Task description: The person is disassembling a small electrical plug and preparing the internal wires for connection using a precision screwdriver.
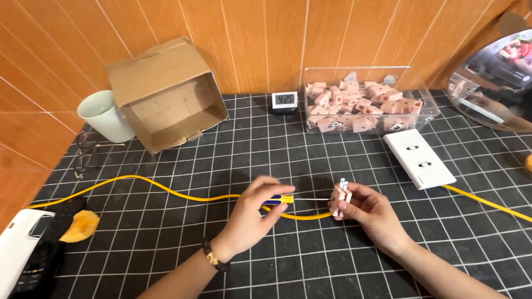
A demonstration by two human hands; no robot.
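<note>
My left hand (256,210) grips a small screwdriver with a blue and yellow handle (279,200); its thin shaft points right into a small pink and white plug part (341,198). My right hand (370,211) pinches that plug part between its fingers. Both hands hover low over the black gridded mat (221,166), just above a yellow cable (166,187) that runs across it.
A white socket plate (419,157) lies to the right, joined to the yellow cable. A clear box (370,99) holds several pink parts. Behind are a small digital clock (285,101), an open cardboard box (166,94), a white cup (105,115), glasses (84,155), and a phone (22,249).
</note>
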